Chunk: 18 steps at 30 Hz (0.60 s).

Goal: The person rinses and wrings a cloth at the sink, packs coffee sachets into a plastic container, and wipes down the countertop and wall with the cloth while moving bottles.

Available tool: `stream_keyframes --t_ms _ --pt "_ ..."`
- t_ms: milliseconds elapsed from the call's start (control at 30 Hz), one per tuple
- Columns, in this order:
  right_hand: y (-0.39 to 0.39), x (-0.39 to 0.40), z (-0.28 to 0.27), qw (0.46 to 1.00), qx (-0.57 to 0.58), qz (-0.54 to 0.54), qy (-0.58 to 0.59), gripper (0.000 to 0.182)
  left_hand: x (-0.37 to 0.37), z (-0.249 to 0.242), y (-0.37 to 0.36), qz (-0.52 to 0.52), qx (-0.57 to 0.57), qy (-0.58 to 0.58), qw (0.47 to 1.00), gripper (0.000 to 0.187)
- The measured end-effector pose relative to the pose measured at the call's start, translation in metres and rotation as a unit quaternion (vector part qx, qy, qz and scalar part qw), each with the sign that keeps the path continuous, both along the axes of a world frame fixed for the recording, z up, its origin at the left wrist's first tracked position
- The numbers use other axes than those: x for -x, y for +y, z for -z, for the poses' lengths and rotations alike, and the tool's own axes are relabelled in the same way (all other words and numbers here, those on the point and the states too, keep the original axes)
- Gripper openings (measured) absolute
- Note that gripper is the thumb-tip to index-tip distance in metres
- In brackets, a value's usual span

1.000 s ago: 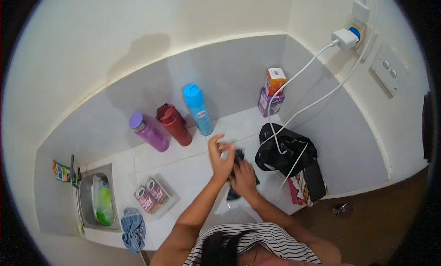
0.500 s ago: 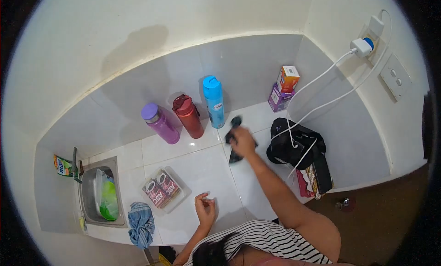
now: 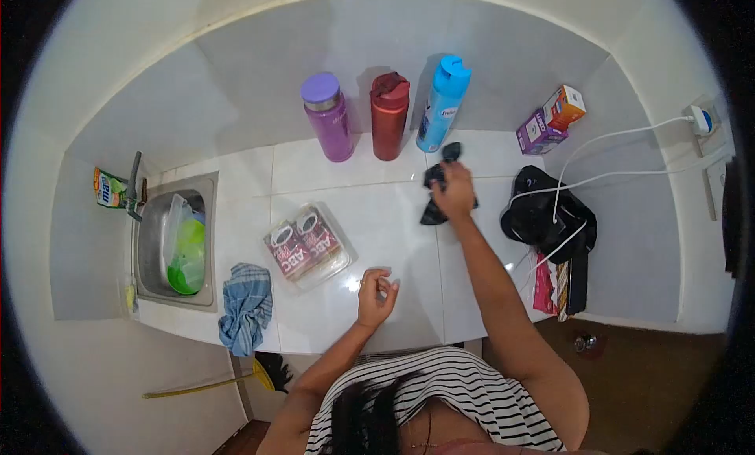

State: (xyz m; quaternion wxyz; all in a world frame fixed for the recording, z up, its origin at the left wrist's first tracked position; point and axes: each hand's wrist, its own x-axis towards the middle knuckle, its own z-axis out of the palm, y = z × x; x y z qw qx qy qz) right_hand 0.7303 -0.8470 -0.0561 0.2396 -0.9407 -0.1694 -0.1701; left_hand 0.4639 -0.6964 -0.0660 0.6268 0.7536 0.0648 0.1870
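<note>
My right hand (image 3: 456, 194) presses down on a crumpled black cloth (image 3: 434, 211) on the white tiled counter, its fingers bent over it. Just behind the cloth stands a tall blue spray can (image 3: 445, 101). My left hand (image 3: 378, 298) hovers near the counter's front, empty, with fingers loosely curled and the thumb apart. Left of it lies a clear plastic container (image 3: 340, 265) with ABC coffee packs (image 3: 303, 246) in it.
A purple bottle (image 3: 330, 121) and red bottle (image 3: 389, 118) stand along the wall. To the right are stacked boxes (image 3: 543, 131), a black bag (image 3: 543, 211) and white cables (image 3: 621, 176). A blue cloth (image 3: 246, 305) lies beside the sink (image 3: 211, 243).
The view has shifted and turned, so the counter's objects appear higher and further right. My right hand stays on the black cloth near the spray can; my left hand remains empty.
</note>
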Motion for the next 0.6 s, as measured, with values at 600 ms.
stream_keyframes --t_ms 600 --pt "0.037 0.067 0.0 0.982 -0.015 -0.188 0.0 0.049 0.007 0.005 0.011 -0.014 0.059 -0.014 0.998 0.016"
